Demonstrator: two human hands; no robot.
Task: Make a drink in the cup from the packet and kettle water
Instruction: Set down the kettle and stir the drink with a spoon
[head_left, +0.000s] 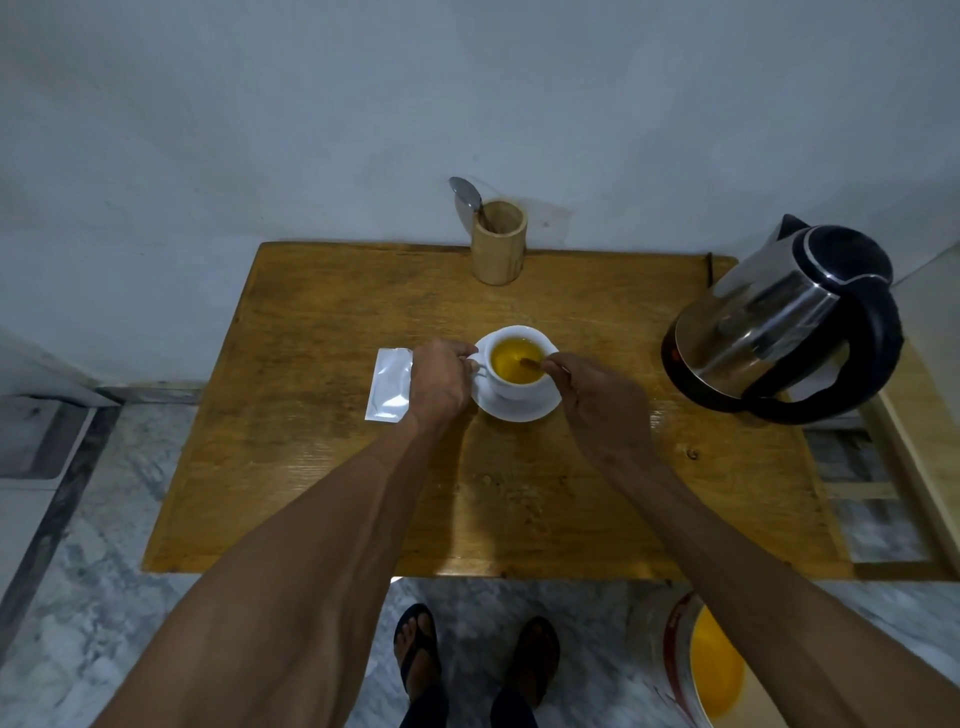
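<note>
A: The cup (519, 371) is sitting on its saucer (524, 411) near the middle of the wooden table (311, 493), holding yellow liquid.

B: And the hands?

A: The left hand (439, 382) is pinching the cup's handle. The right hand (597, 402) is gripping a spoon (531, 362) whose bowl is dipping into the drink.

B: What is lying around it?

A: The packet (389, 384) is lying flat just left of the left hand. The kettle (784, 317) is standing at the right edge. A wooden holder (498, 244) with a second spoon (465, 193) is standing by the wall.
</note>
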